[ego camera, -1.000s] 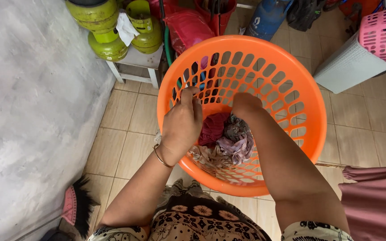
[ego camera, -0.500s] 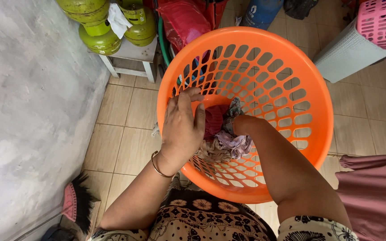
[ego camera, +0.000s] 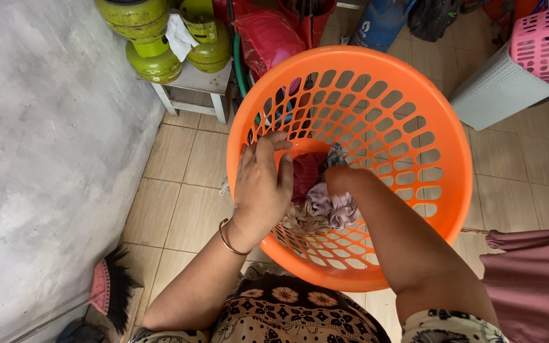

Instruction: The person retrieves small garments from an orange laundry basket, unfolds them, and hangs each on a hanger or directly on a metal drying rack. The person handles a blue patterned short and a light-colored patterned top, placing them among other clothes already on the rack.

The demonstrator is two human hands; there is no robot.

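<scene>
Basket (ego camera: 414, 127), orange, tilted: left hand (ego camera: 260, 184) spread on clothes (ego camera: 325, 203); right hand (ego camera: 344, 180) grip unclear. Risk: basket tipping.

Right hand (ego camera: 341, 181) now deeper among the clothes (ego camera: 325, 203), left hand (ego camera: 262, 184) flatter.

There is a single view, taken from a camera on the person's head. It looks almost straight down over the chest and along both forearms, so it sits close above the hands. The left hand (ego camera: 260, 184) lies left of centre and the right hand (ego camera: 341, 180) just right of it, both inside the orange basket (ego camera: 433, 127) that fills the middle. Beyond the fingertips, the top edge reaches a small stool (ego camera: 195, 86); left of the fingers runs a grey wall (ego camera: 46, 140); tiled floor (ego camera: 179, 184) lies beneath.
</scene>
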